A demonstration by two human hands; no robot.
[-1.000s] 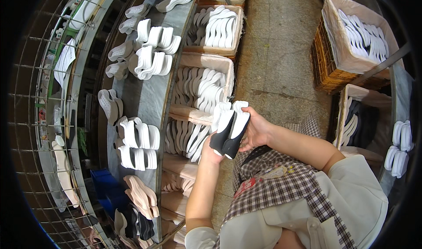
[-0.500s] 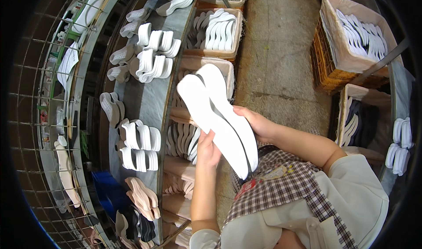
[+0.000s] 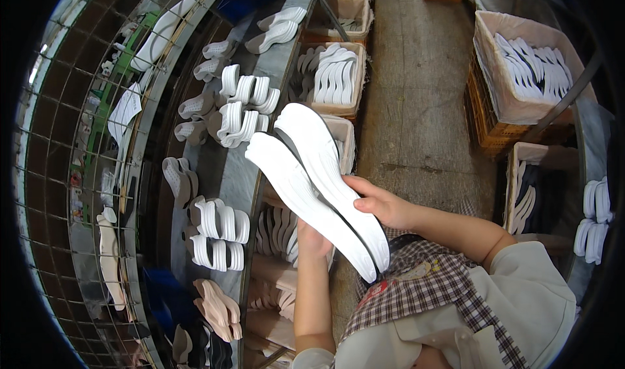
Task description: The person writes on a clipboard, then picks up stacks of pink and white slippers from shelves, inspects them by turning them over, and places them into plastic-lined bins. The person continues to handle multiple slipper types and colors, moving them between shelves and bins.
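Two white shoe soles lie side by side in front of me, the left sole (image 3: 293, 186) slightly overlapping the right sole (image 3: 312, 141). A dark gap shows between them. My right hand (image 3: 383, 203) grips the right sole at its outer edge, thumb on top and the fingers partly underneath. Under the left sole is my left hand (image 3: 314, 240), which supports it from below; its fingers are mostly hidden behind the sole. Both soles are tilted, their lower ends close to my checked apron (image 3: 416, 271).
Left stands a grey-topped bench (image 3: 228, 181) with stacked white soles (image 3: 221, 220) and beige soles (image 3: 218, 307), beside wire mesh (image 3: 58, 193). A lined crate of soles (image 3: 355, 50) stands along the bench. Across the concrete aisle (image 3: 416, 102) is another lined crate (image 3: 485, 37).
The soles have spread slightly, the left one shifting left and down. My left thumb no longer shows on top; my right thumb now lies on the right sole. The view has shifted.
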